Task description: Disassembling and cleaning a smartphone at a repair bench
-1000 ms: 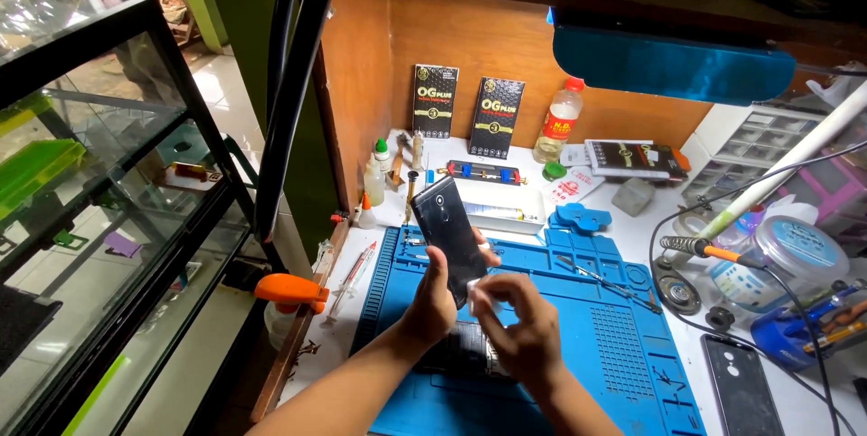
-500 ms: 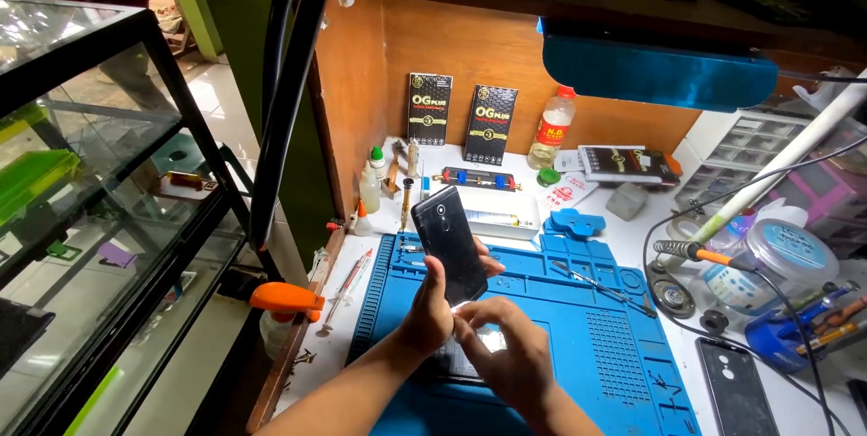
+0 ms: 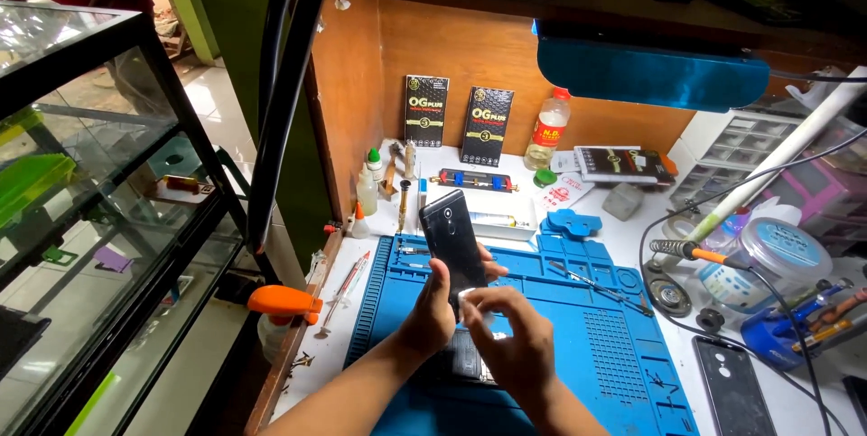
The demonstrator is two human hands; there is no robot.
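Lowered slightly, the left hand (image 3: pixel 432 310) grips the dark phone (image 3: pixel 454 237); right hand (image 3: pixel 510 341) pinches its base, before two black upright packages (image 3: pixel 456 112).

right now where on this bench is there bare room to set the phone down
The right half of the blue mat is bare, between the right hand and the dark back cover. A white strip lies between the mat's left edge and the syringe. The back row of bottles and boxes, and the right side around the soldering iron, are crowded.
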